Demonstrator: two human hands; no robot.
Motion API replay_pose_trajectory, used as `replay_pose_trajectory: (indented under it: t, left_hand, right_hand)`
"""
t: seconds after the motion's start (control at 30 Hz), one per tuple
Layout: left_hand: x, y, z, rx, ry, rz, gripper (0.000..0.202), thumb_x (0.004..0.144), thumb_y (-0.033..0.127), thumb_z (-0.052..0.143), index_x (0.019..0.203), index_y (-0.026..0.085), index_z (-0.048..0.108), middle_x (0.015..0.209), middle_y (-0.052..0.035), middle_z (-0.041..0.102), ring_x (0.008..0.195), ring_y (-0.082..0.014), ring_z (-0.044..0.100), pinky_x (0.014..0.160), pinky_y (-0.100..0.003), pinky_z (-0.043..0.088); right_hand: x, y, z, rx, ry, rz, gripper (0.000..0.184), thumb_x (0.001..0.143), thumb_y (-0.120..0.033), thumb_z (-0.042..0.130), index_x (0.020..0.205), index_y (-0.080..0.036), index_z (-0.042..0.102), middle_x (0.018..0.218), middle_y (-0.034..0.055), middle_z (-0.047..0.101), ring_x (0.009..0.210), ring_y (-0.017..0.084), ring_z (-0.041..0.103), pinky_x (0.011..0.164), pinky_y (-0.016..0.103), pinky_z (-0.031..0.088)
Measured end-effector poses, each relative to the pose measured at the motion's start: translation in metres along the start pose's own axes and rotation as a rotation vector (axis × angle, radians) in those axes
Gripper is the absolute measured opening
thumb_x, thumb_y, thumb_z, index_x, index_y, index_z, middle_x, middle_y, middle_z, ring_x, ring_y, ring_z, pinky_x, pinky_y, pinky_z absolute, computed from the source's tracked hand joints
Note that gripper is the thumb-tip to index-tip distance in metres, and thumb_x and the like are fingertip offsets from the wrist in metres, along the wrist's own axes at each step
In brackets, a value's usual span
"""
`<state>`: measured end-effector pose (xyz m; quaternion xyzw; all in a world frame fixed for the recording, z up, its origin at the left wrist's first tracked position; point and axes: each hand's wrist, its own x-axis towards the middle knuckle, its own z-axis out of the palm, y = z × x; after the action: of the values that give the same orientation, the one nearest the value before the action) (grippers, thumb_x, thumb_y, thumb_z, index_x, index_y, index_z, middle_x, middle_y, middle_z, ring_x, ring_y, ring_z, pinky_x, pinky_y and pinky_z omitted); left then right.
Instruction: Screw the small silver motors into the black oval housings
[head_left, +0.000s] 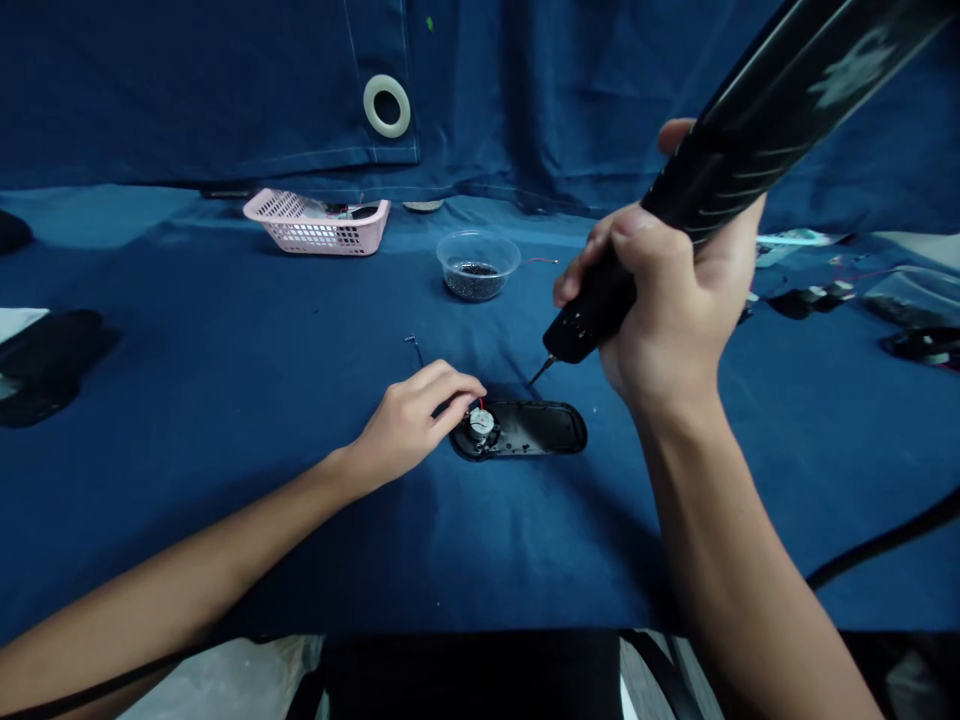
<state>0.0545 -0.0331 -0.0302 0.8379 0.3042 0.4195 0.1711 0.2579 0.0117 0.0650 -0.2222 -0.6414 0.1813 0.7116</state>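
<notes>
A long black plastic casing [536, 428] with rounded ends lies on the blue cloth, its hollow side up. In its left end sits a small round speaker [481, 423] with a silvery back. My left hand [420, 415] is closed at that end, its fingertips pinched by a short red wire [481, 403] beside the speaker. What lies under the fingers is partly hidden. My right hand [667, 290] is wrapped around a black electric screwdriver [600, 300], tilted down to the left. Its thin bit [541, 370] points just above the casing's back edge, apart from it.
Behind the casing stands a clear round bowl [478, 268] of small dark screws. A pink basket [322, 235] with parts is at the back left. Black parts [810, 298] lie at the right, a dark pouch-like object [52, 365] at the left. A black cable [885, 540] crosses the right side.
</notes>
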Motion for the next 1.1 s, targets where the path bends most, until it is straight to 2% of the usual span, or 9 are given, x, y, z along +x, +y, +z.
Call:
replay_pose_trajectory:
  t: [0.13, 0.23, 0.43, 0.53, 0.6, 0.67, 0.77, 0.87, 1.1]
  left_hand:
    - [-0.002, -0.003, 0.001, 0.246, -0.018, 0.082, 0.016, 0.096, 0.013, 0.055, 0.107, 0.017, 0.066, 0.104, -0.0049, 0.067, 0.098, -0.0164, 0.063, 0.091, -0.035, 0.049]
    - [-0.004, -0.001, 0.0, 0.309, -0.045, 0.111, 0.02, 0.095, 0.012, 0.053, 0.111, 0.015, 0.065, 0.112, -0.0086, 0.065, 0.108, -0.0207, 0.061, 0.096, -0.039, 0.048]
    - [-0.007, 0.008, -0.005, 0.174, -0.254, 0.049, 0.038, 0.096, 0.015, 0.043, 0.133, 0.009, 0.052, 0.125, -0.0132, 0.062, 0.114, -0.0237, 0.057, 0.104, -0.043, 0.045]
    - [-0.006, 0.01, -0.007, 0.117, -0.336, -0.007, 0.044, 0.096, 0.03, 0.051, 0.136, 0.011, 0.048, 0.129, -0.0133, 0.058, 0.118, -0.026, 0.055, 0.106, -0.047, 0.043]
    - [-0.006, 0.009, -0.006, 0.091, -0.37, -0.051, 0.054, 0.092, 0.043, 0.061, 0.135, 0.013, 0.048, 0.128, -0.0126, 0.057, 0.118, -0.0268, 0.053, 0.106, -0.047, 0.043]
    - [-0.005, 0.007, -0.005, 0.068, -0.39, -0.098, 0.06, 0.088, 0.049, 0.066, 0.135, 0.016, 0.048, 0.128, -0.0122, 0.055, 0.119, -0.0268, 0.052, 0.106, -0.047, 0.044]
    - [-0.005, 0.005, -0.004, 0.042, -0.403, -0.143, 0.062, 0.085, 0.048, 0.07, 0.136, 0.02, 0.048, 0.132, -0.0121, 0.05, 0.126, -0.0273, 0.047, 0.109, -0.047, 0.043]
    - [-0.004, 0.004, -0.003, 0.008, -0.435, -0.139, 0.068, 0.082, 0.05, 0.073, 0.137, 0.021, 0.045, 0.139, -0.0115, 0.048, 0.132, -0.0277, 0.044, 0.114, -0.048, 0.038]
    - [-0.002, 0.005, -0.002, 0.005, -0.442, -0.164, 0.058, 0.085, 0.042, 0.071, 0.133, 0.022, 0.046, 0.132, -0.0105, 0.057, 0.124, -0.0278, 0.053, 0.108, -0.048, 0.043]
  right_hand:
    - [-0.012, -0.005, 0.007, 0.032, 0.021, 0.109, 0.04, 0.085, -0.054, 0.069, 0.115, -0.035, 0.051, 0.065, -0.0062, 0.054, 0.044, 0.012, 0.054, 0.04, 0.028, 0.047]
    - [-0.016, -0.009, 0.01, 0.049, 0.04, 0.148, 0.04, 0.085, -0.053, 0.068, 0.114, -0.033, 0.049, 0.065, -0.0072, 0.055, 0.044, 0.011, 0.053, 0.039, 0.028, 0.046]
    - [-0.019, -0.003, 0.008, 0.052, 0.043, 0.14, 0.04, 0.086, -0.049, 0.07, 0.114, -0.033, 0.047, 0.065, -0.0073, 0.054, 0.043, 0.01, 0.053, 0.039, 0.026, 0.044]
    - [-0.021, -0.002, 0.009, 0.065, 0.039, 0.134, 0.039, 0.087, -0.047, 0.069, 0.115, -0.033, 0.047, 0.067, -0.0071, 0.054, 0.044, 0.01, 0.053, 0.041, 0.027, 0.044]
    - [-0.023, -0.004, 0.01, 0.056, 0.018, 0.132, 0.037, 0.088, -0.046, 0.068, 0.116, -0.034, 0.047, 0.069, -0.0065, 0.053, 0.045, 0.011, 0.054, 0.043, 0.028, 0.045]
    - [-0.024, -0.006, 0.011, 0.037, 0.011, 0.148, 0.036, 0.089, -0.046, 0.067, 0.115, -0.035, 0.046, 0.069, -0.006, 0.052, 0.046, 0.011, 0.053, 0.045, 0.029, 0.045]
    - [-0.026, -0.009, 0.013, 0.008, 0.012, 0.201, 0.036, 0.089, -0.048, 0.066, 0.115, -0.036, 0.045, 0.068, -0.0058, 0.053, 0.047, 0.012, 0.053, 0.046, 0.029, 0.046]
    - [-0.028, -0.009, 0.015, 0.003, -0.003, 0.193, 0.035, 0.09, -0.047, 0.064, 0.116, -0.035, 0.044, 0.067, -0.0064, 0.052, 0.047, 0.011, 0.054, 0.046, 0.028, 0.047]
    - [-0.04, 0.0, 0.019, -0.034, -0.064, 0.209, 0.035, 0.093, -0.05, 0.059, 0.121, -0.038, 0.043, 0.071, -0.0062, 0.057, 0.047, 0.01, 0.057, 0.044, 0.026, 0.05]
